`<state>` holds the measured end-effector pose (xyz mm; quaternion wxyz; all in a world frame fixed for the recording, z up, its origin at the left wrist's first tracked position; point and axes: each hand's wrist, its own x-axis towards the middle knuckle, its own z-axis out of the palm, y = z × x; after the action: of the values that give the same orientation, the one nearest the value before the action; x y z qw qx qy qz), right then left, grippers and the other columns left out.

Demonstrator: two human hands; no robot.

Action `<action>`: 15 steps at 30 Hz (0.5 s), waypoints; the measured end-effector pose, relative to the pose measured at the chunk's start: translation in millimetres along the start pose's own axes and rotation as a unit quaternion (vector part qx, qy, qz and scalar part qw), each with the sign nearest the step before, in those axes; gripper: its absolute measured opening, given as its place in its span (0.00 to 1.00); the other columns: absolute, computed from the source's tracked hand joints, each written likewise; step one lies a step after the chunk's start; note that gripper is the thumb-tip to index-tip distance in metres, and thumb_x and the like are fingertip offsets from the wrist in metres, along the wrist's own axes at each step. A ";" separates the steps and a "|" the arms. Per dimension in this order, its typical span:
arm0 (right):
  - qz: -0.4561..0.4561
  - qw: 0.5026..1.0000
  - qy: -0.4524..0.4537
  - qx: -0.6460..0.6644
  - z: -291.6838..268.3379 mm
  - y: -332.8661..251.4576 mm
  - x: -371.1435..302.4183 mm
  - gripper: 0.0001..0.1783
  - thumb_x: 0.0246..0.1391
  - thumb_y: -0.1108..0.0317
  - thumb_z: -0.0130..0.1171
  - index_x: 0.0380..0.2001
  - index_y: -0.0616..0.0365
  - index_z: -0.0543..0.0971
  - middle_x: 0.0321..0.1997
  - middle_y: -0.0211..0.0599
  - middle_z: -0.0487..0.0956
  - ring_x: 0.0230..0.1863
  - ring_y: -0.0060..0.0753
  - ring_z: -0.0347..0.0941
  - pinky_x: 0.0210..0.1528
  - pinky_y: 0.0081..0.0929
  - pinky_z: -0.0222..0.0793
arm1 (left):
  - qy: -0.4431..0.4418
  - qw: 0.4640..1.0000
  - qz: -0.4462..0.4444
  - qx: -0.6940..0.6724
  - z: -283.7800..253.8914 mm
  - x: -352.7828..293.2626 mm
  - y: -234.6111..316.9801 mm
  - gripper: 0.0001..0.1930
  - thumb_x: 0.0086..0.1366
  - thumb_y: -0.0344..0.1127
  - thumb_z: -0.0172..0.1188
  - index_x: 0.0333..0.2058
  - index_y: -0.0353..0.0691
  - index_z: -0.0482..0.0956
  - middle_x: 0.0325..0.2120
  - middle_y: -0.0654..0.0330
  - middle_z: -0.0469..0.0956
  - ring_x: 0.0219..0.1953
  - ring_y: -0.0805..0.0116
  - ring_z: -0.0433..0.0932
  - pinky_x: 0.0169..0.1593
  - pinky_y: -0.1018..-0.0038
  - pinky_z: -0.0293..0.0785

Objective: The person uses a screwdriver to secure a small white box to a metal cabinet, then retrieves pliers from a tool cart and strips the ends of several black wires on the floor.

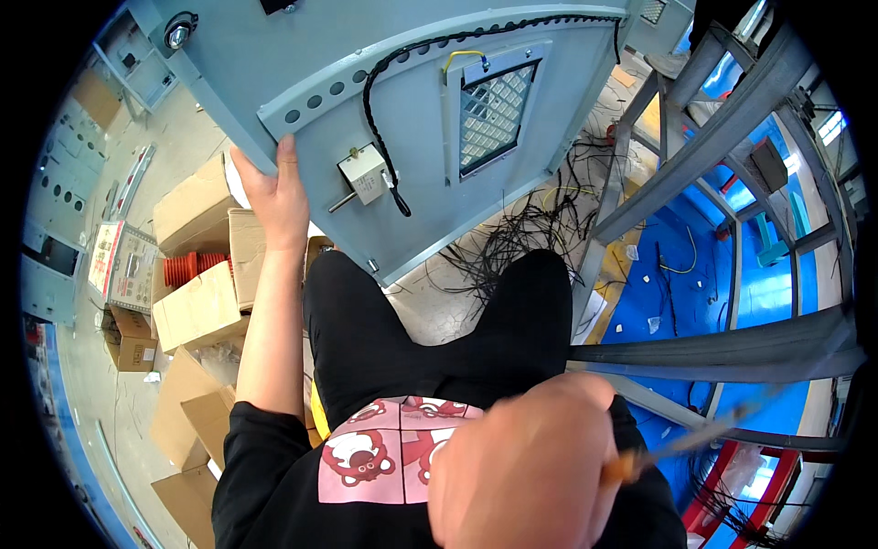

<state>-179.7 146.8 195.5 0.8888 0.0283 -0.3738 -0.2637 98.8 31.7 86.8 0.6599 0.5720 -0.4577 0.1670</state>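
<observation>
Before me stands the grey-blue sheet-metal panel (425,156), its lower left corner near my left knee. My left hand (277,203) is around its left edge. On its face, near that edge, sits the white box-shaped unit (364,174); right of it is the rectangular metal mesh window (494,117). The long black cable (430,41) runs above both, one end dropping between them. Beyond the bottom edge, tangled thin black wires (512,242) lie on the floor. Brown cardboard boxes (197,306) lie left of my forearm, red ribbed parts (189,267) in one. Right of me, the grey steel frame (695,352) stands; before my lap, my right hand (526,462) holds the orange-handled tool (622,469).
</observation>
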 end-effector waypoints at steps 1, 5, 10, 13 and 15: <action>0.027 0.997 -0.001 0.068 4.4 2.6 -1.4 0.28 0.56 0.76 0.45 0.58 0.84 0.58 0.55 0.66 0.70 0.56 0.48 0.67 0.59 0.31 0.60 | 0.003 1.000 -0.011 -0.002 -2.8 1.0 3.8 0.15 0.67 0.36 0.56 0.46 0.34 0.65 0.39 0.56 0.69 0.43 0.66 0.70 0.50 0.71 0.65; 0.104 0.988 -0.046 0.106 -3.4 -2.1 0.9 0.27 0.61 0.78 0.42 0.58 0.89 0.53 0.59 0.70 0.66 0.64 0.52 0.63 0.67 0.37 0.55 | 0.006 1.000 -0.023 -0.001 -2.5 0.4 12.0 0.15 0.67 0.36 0.56 0.46 0.33 0.65 0.39 0.56 0.69 0.43 0.68 0.69 0.50 0.72 0.65; 0.164 0.970 -0.159 -0.079 -22.7 -32.2 25.7 0.25 0.64 0.73 0.45 0.55 0.88 0.60 0.53 0.70 0.71 0.58 0.53 0.70 0.61 0.37 0.64 | 0.013 1.000 -0.017 0.001 -3.6 2.1 10.0 0.15 0.67 0.35 0.56 0.46 0.33 0.65 0.39 0.57 0.69 0.42 0.69 0.69 0.49 0.73 0.65; 0.165 0.955 -0.196 -0.146 -30.1 -43.1 35.0 0.24 0.63 0.71 0.47 0.53 0.86 0.63 0.49 0.69 0.74 0.51 0.55 0.75 0.52 0.36 0.72 | 0.014 0.999 -0.031 -0.028 -2.6 1.9 12.3 0.16 0.67 0.34 0.56 0.47 0.33 0.65 0.40 0.57 0.69 0.43 0.68 0.69 0.50 0.73 0.65; 0.151 0.963 -0.170 -0.145 -33.1 -46.1 31.2 0.22 0.62 0.70 0.50 0.52 0.80 0.66 0.44 0.65 0.77 0.45 0.57 0.77 0.45 0.37 0.75 | 0.008 0.997 -0.046 -0.056 0.6 0.6 12.6 0.16 0.67 0.34 0.56 0.48 0.33 0.64 0.41 0.57 0.69 0.44 0.68 0.69 0.51 0.72 0.65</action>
<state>-159.8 87.0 180.5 0.8360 -0.2027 -0.4775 -0.1787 89.5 34.6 94.8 0.7016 0.5534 -0.4340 0.1150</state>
